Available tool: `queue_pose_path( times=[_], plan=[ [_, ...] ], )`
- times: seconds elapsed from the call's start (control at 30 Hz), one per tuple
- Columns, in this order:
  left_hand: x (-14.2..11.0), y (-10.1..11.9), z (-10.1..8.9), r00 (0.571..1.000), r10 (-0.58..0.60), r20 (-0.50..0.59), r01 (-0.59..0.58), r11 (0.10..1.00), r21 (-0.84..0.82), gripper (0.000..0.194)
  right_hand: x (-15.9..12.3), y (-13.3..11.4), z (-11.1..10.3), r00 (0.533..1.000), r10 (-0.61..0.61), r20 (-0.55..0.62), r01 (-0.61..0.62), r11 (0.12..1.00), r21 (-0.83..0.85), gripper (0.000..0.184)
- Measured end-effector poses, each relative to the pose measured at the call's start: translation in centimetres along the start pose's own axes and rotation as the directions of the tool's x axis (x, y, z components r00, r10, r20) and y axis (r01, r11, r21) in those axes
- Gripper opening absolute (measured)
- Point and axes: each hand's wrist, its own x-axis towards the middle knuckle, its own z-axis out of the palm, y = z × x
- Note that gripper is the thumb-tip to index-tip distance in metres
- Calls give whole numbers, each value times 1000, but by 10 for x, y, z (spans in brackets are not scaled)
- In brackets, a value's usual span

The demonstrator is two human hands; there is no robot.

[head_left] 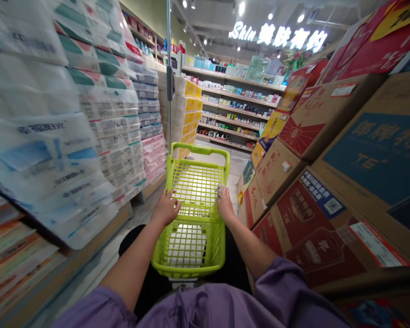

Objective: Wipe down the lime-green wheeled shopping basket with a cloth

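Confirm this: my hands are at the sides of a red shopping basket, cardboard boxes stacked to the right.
Wrong colour: the head view shows a green basket, not red. The left hand and right hand are at its sides, and cardboard boxes are stacked to the right.

The small pale speckled thing (220, 190) at the right hand (226, 205), by the green basket's (216, 248) right side, was too small to identify, and that hand's grip on it was unclear. The basket hid parts of the dark-clothed legs (141, 273) behind it. Beyond the basket, small goods on the shelves (239, 95) were blurred. Wrapped packs (44, 150) to its left and cartons (379, 155) to its right ran off the picture's edges; the purple top (218, 307) below it was cut off too.
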Motion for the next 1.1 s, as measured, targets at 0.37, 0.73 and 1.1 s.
queue_pose_path(
  times=[0.37, 0.73, 1.1],
  plan=[
    [-4, -3, -1, 999, -33, -8, 33, 999, 22, 24, -12, 22, 16, 984, -159, -86, 174, 961, 213, 67],
    [-10, -9, -3, 997, -54, -59, 54, 998, -10, 25, 170, -24, 2, 994, -52, -95, 54, 998, 26, 67],
    [-13, -8, -2, 997, -61, -52, 62, 998, 13, 26, 184, -40, -2, 998, -69, 11, 70, 989, -131, 69]
  ],
)
